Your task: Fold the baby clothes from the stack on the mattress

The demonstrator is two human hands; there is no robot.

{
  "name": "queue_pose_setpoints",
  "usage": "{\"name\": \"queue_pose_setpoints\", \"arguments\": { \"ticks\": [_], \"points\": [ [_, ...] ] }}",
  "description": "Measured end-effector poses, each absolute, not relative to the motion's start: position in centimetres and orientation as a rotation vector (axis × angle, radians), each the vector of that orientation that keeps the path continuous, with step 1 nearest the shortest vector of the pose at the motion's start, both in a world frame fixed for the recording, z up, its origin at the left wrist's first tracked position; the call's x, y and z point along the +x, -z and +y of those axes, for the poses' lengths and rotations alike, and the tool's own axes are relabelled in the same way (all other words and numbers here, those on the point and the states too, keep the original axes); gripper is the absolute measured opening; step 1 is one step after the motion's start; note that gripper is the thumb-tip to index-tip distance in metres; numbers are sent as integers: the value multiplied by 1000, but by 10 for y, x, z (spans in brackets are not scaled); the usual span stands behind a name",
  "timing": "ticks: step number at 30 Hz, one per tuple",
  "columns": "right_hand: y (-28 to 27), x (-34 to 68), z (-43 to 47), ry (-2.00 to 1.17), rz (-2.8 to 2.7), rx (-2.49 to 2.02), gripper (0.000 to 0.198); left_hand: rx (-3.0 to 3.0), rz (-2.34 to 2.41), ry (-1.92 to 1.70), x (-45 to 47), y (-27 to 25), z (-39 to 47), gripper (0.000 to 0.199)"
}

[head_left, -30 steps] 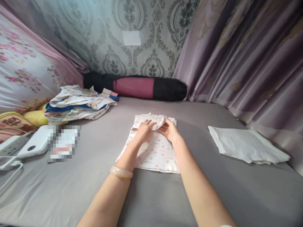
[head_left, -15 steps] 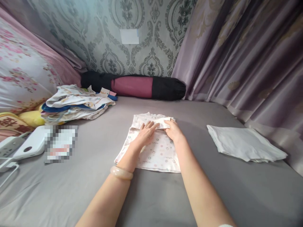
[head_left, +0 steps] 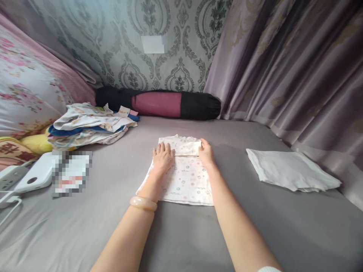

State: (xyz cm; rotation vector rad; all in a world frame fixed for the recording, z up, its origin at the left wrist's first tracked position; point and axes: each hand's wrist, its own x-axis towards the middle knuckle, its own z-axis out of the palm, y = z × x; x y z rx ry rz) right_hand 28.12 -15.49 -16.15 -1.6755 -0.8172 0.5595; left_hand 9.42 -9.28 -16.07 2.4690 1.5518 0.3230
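A white shirt point(head_left: 187, 177) with small pastel prints lies flat on the grey bed sheet in front of me, with a strip of it folded across near its top. My left hand point(head_left: 164, 156) rests on the left end of that strip, palm down and fingers spread. At the strip's right end, my right hand point(head_left: 206, 152) pinches the cloth at the edge, thumb on the near side. A pale bangle circles my left wrist.
A heap of clothes point(head_left: 90, 124) lies at the back left, near a white power strip point(head_left: 13, 175) and a white device point(head_left: 35, 173). A folded white cloth point(head_left: 292, 170) lies right. Along the wall stretches a black and maroon roll point(head_left: 155, 104).
My left hand has slid left along the folded strip to its left end. My right hand stays at the right end, where the strip now lies flatter.
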Motion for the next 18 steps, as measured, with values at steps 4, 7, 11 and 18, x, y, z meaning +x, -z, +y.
{"name": "queue_pose_setpoints", "arguments": {
  "ticks": [4,7,11,18],
  "points": [
    [158,278,-162,-391,-948,-1842,55,2482,1596,-311,96,164,-93,59],
    [156,272,-165,-282,-1031,-1927,57,2493,1597,-301,97,163,-94,60],
    [152,257,-167,-89,-1305,-2020,55,2546,1550,-292,105,153,-98,58],
    [148,229,-166,-152,-1777,-2066,52,2791,1159,-234,118,148,-94,51]
  ]
}}
